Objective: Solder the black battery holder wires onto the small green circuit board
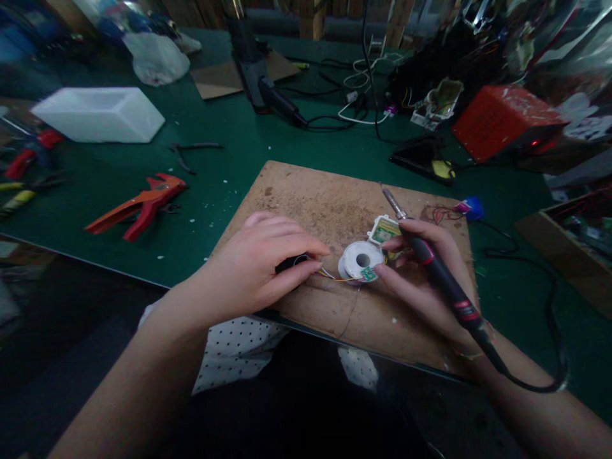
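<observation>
Two bare hands work over a worn, brown fibreboard slab (pixel 335 210), rough and speckled, which lies on the green-topped counter (pixel 229 159). The right hand (pixel 421 268) is closed around a soldering iron (pixel 437 271), a slim dark rod with a red band on its grip. Its long axis runs diagonally: the bare metal tip points up and to the left, away from the person, and hangs above the board, while the black cable trails from the rear end down past the wrist. The fingertips of the same hand touch a small green circuit board (pixel 368 274) lying against a round white spool (pixel 362 259) with a hollow centre. Just behind the spool sits a pale square casing (pixel 383 229) with a green board inside.

The left hand (pixel 261 264) lies curled, palm down, over a small black part (pixel 292 261), its fingers pressed together on it; thin yellow and pale wires (pixel 332 275) run from there to the green board.

Farther left on the counter lie a red crimping tool (pixel 141 205) and a white rectangular box (pixel 98 115). A red box (pixel 502 121) stands at the far right.
</observation>
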Tool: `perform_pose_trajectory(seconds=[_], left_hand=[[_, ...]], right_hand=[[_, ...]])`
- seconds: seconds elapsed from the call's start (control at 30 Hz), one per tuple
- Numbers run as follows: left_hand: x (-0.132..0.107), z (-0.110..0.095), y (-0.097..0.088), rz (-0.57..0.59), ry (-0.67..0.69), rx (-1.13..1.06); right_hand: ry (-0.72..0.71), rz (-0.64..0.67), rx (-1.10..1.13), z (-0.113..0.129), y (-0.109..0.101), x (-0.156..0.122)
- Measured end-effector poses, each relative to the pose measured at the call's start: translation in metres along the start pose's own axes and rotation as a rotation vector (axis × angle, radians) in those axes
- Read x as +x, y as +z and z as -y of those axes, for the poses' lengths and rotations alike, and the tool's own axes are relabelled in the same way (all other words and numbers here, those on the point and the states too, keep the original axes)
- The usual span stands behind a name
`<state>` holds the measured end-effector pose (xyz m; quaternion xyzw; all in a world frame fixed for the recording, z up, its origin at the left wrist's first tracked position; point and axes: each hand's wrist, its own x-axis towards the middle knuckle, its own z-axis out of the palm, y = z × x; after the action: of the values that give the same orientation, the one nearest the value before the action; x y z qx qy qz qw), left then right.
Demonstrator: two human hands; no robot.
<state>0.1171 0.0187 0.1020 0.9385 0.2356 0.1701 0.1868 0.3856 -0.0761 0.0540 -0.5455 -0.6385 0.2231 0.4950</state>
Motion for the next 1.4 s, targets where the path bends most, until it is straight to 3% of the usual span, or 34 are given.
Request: perform_pose_trajectory(seconds=[0.23,0.4,0.53,0.9,1.13,1.4], left_hand=[[-0.001,0.006,0.001,0.046,0.020,-0.066],[-0.003,0.005,0.002,-0.097,-0.038,-0.092],[-0.002,-0.005,0.008,-0.145,-0.084,-0.138],[0.011,-0.033,0.018,-0.186,-0.133,0.058],[0.017,-0.037,0.032,-0.160,-0.082,-0.182],[0.016,-0.038,0.045,-0.291,-0.148,-0.311]], right_hand=[[0.011,0.012,0.028,0.002,0.000,-0.001],[0.014,0.020,0.006,0.003,0.000,-0.001],[-0.006,0.015,0.010,0.003,0.000,0.001],[-0.002,0.006,0.032,0.002,0.001,-0.001],[0.005,0.013,0.033,0.002,0.001,-0.001],[0.012,0.018,0.037,0.003,0.001,-0.002]])
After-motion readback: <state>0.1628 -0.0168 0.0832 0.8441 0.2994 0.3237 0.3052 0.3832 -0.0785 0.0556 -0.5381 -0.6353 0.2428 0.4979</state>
